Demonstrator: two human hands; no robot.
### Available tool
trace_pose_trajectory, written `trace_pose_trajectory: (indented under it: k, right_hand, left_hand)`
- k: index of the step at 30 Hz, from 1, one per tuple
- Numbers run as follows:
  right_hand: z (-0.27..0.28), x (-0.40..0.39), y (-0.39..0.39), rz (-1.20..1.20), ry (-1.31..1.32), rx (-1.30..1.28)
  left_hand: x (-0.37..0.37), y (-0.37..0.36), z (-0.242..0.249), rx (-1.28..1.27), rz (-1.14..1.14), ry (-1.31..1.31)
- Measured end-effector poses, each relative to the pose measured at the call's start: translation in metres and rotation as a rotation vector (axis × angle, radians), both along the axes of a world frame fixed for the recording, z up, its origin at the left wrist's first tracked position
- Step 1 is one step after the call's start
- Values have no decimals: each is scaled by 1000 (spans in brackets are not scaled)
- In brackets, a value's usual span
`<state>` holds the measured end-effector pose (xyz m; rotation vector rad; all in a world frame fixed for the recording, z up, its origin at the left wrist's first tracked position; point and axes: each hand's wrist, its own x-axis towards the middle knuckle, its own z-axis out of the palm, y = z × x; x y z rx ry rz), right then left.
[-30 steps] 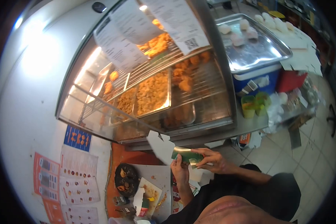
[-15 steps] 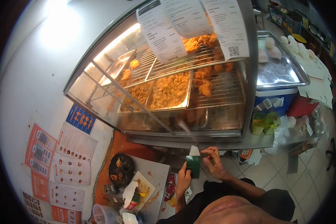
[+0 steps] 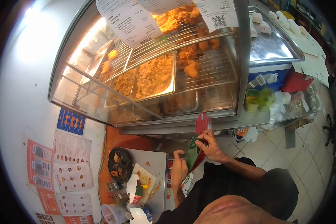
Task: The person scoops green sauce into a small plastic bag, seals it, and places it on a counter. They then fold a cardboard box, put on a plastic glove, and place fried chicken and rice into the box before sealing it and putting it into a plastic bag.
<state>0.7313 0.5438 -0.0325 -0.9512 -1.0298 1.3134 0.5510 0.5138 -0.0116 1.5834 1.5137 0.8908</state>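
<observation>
A green and red folded food carton (image 3: 192,156) with a raised red flap (image 3: 203,123) is between my two hands, below the glass display case. My right hand (image 3: 212,148) grips its upper part, thumb on the green face. Along the carton's left edge is my left hand (image 3: 179,168), fingers curled and index finger lifted off; where its other fingers meet the carton is partly hidden.
The lit display case (image 3: 168,119) holds fried chicken pieces (image 3: 192,69) and trays of small fried pieces (image 3: 155,76). Lower left, a metal table (image 3: 158,158) bears a black mortar (image 3: 120,164), a stained cutting board (image 3: 147,177) and an open carton (image 3: 132,186). A silver tray (image 3: 276,59) stands right.
The carton has tilted and unfolded, now showing red sides and a red flap. My right hand has closed on it, and my left index finger has lifted. The view has shifted.
</observation>
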Motion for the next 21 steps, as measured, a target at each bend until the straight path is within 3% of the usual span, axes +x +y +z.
trace_pose_trajectory:
  k: [1, 2, 4, 5, 6, 8, 10, 12, 14, 16, 18, 19, 20, 21]
  right_hand:
    - [-8, -5, 1, -98, -201, 138]
    - [-10, -7, 2, -98, -202, 139]
    - [-14, -8, 5, -87, -486, 350]
    - [-30, -6, 9, 136, -427, 418]
    - [-28, -4, 8, 123, -429, 418]
    - [-19, -3, 2, 318, -312, 437]
    - [-14, -3, 0, 290, -316, 456]
    - [-10, -8, -4, -24, -297, 328]
    - [-9, -6, -2, -183, -331, 247]
    - [-13, -4, -1, -364, -356, 156]
    - [-23, 1, 2, -197, -457, 309]
    - [-24, 4, 3, -223, -454, 303]
    - [-24, 8, 4, 37, -365, 310]
    - [-24, 9, 4, 303, -269, 318]
  left_hand:
    - [6, 0, 5, -107, -42, 84]
    - [12, 3, 12, -209, -86, 168]
    - [19, 9, 23, -258, -66, 135]
    - [14, 14, 10, -116, -84, 67]
    - [10, 21, 0, 28, -102, -2]
    - [6, 30, -4, 26, -115, -26]
    - [5, 35, 1, -11, -133, -71]
    - [10, 35, 15, -84, -152, -42]
    - [16, 35, 27, -137, -183, 6]
    - [23, 33, 27, -250, -221, 262]
    - [21, 34, 12, -190, -233, 259]
    - [15, 38, -3, -54, -238, 126]
    - [18, 41, -2, 77, -236, -10]
    - [19, 37, 6, 17, -254, 49]
